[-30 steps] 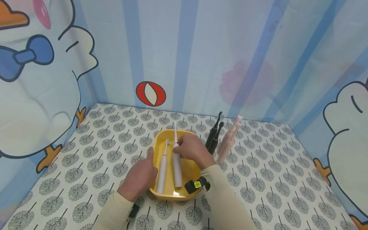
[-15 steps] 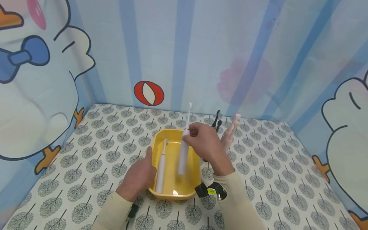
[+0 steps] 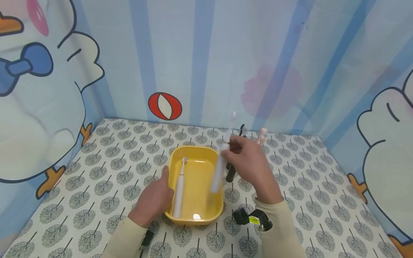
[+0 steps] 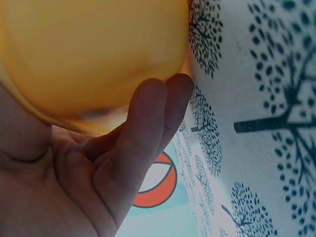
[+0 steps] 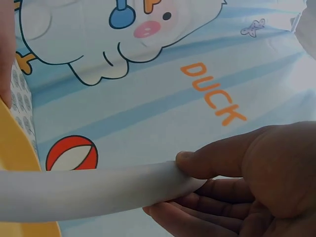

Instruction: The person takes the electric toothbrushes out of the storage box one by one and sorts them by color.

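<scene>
My right hand (image 3: 250, 161) pinches a white electric toothbrush (image 3: 218, 171) between thumb and fingers near the top of its handle. The brush tilts, head up, above the right edge of a yellow tray (image 3: 196, 186). In the right wrist view, its smooth handle (image 5: 98, 192) runs from the fingertips to the left. A second white electric toothbrush (image 3: 179, 195) lies along the tray's left side, head away from me. My left hand (image 3: 155, 199) holds the tray's left wall, thumb over the rim; in the left wrist view its fingers (image 4: 145, 118) lie against the outside.
Behind the right hand are black electric toothbrushes (image 3: 230, 173) and pink ones (image 3: 262, 133), both partly hidden by it. The table wears a tree-print cloth (image 3: 106, 186). A cartoon-printed curtain (image 3: 174, 64) closes off the back and sides.
The right hand has lifted the white electric toothbrush out of the tray's middle and carried it right, past the tray's right rim. The left hand stays on the tray.
</scene>
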The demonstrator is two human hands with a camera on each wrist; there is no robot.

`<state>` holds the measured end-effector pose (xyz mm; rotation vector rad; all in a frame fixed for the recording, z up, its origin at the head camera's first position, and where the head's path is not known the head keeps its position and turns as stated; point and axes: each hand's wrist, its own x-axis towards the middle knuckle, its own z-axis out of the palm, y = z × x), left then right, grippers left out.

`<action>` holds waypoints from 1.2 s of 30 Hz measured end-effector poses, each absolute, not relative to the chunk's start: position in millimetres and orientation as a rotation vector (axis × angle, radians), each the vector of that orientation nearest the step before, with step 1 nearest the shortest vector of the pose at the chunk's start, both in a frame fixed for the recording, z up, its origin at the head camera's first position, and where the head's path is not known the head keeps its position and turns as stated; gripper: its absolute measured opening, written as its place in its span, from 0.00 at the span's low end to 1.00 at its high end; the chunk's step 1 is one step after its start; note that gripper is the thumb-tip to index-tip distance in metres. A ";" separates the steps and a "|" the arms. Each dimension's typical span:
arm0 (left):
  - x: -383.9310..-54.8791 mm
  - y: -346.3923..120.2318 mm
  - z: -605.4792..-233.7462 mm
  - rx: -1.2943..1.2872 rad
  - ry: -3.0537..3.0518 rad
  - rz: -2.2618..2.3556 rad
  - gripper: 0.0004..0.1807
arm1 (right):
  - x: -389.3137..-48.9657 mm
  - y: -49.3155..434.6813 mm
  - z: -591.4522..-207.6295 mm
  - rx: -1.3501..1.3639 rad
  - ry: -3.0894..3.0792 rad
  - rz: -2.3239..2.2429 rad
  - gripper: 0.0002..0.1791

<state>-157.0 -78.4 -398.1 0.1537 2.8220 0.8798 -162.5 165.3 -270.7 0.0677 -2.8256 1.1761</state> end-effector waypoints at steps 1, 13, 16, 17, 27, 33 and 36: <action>-157.0 -78.4 -398.2 0.154 2.822 0.880 0.43 | -160.8 168.3 -270.3 0.056 -2.826 1.183 0.25; -157.4 -78.8 -399.1 0.159 2.830 0.854 0.43 | -144.3 203.6 -268.1 -0.057 -2.806 1.181 0.23; -157.0 -78.5 -398.5 0.153 2.818 0.861 0.43 | -141.7 212.8 -267.8 -0.079 -2.815 1.145 0.25; -157.0 -78.4 -398.3 0.153 2.817 0.863 0.43 | -141.1 216.0 -267.9 -0.086 -2.819 1.139 0.25; -156.5 -77.9 -399.5 0.153 2.824 0.862 0.42 | -139.5 248.8 -279.4 -0.193 -2.849 1.110 0.30; -157.3 -77.9 -399.6 0.146 2.824 0.861 0.42 | -146.1 266.1 -288.8 -0.260 -2.853 1.051 0.32; -157.7 -77.7 -399.3 0.145 2.825 0.860 0.42 | -152.0 272.5 -295.6 -0.293 -2.841 0.994 0.31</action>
